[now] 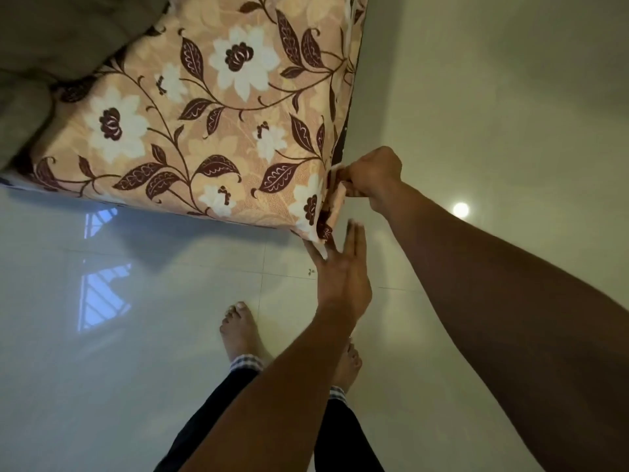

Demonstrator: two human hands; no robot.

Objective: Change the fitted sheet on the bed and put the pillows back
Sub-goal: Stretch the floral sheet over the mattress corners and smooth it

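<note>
Glossy pale floor tiles [136,386] fill the lower and right parts of the frame. They carry a bluish window reflection [102,301] at the left and a round lamp glare [460,209] at the right.

The bed takes up the upper left and upper middle, covered by the fitted sheet [218,124], which is peach with white flowers and dark brown leaves. One edge of the bed runs from the left border to a corner just right of the frame's centre. The other edge climbs from that corner to the top border, so the corner points down and right, toward the person. The sheet lies flat over the top and wraps down over this corner.

The right hand [371,175], reaching in from the right edge, is curled tight and pinches a bunched fold [335,199] of the sheet on the side of the corner. Below it, the left hand [343,277] is flat with its fingers [355,240] straight. Its fingertips are at the lowest tip of the sheet's corner and grip nothing.

A rumpled olive cloth [51,46] lies on the bed in the upper left. At the bottom middle are bare feet [240,332] and dark trousers [340,437] with checked cuffs.
</note>
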